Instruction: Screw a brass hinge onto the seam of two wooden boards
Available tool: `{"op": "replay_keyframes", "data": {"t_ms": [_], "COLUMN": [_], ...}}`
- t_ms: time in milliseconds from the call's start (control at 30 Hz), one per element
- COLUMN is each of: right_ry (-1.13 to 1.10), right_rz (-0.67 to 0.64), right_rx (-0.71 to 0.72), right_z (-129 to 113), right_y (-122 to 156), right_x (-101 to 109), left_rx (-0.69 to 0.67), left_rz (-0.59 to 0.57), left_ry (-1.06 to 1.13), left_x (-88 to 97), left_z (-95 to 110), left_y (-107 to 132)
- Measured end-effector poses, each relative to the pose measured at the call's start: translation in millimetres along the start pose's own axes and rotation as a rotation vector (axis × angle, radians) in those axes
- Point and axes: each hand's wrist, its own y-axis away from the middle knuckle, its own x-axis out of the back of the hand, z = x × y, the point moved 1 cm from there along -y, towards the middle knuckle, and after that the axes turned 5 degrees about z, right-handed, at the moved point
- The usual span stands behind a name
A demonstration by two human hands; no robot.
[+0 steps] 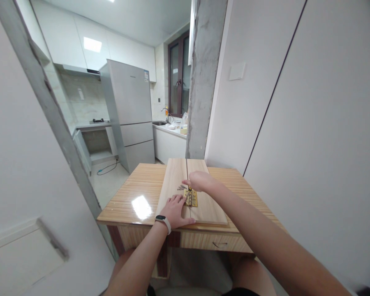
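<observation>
Two pale wooden boards lie side by side on the table, with a dark seam between them. A brass-coloured hinge lies across the seam. My right hand is closed around a screwdriver, whose yellow-and-black end shows below the fingers over the hinge; most of its handle is hidden. My left hand, with a band on the wrist, rests on the left board with thumb and fingers apart, fingertips at the hinge's left edge. Several loose screws lie on the board just beyond those fingers.
The boards sit on a glossy wooden table with a drawer at its front. A white wall stands close on the right. Beyond the table are a grey fridge and a kitchen counter with a sink.
</observation>
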Motion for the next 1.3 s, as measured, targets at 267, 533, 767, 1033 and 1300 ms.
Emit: {"op": "replay_keyframes", "data": {"t_ms": [267, 533, 767, 1033, 1300], "right_ry": [0.055, -0.016, 0.038, 0.066, 0.031], "right_rz": [0.059, 0.068, 0.059, 0.082, 0.069], "right_rx": [0.122, 0.168, 0.027, 0.197, 0.160], "right_z": [3.4, 8.2, -0.1, 4.6, 0.7], "right_y": [-3.5, -6.7, -0.8, -3.5, -2.2], "right_x": [-4.5, -9.7, -3.2, -6.8, -4.2], "left_rx": [-0.006, -0.017, -0.021, -0.020, -0.020], "left_rz": [0.015, 0.024, 0.030, 0.023, 0.021], "left_ry": [0.001, 0.005, 0.001, -0.002, -0.007], "left_x": [-1.0, -1.8, -1.6, -2.0, -2.5], "left_z": [-0.3, -1.8, -2.1, -1.5, -2.1], "left_y": [0.3, 0.5, 0.5, 0.2, -0.1]}}
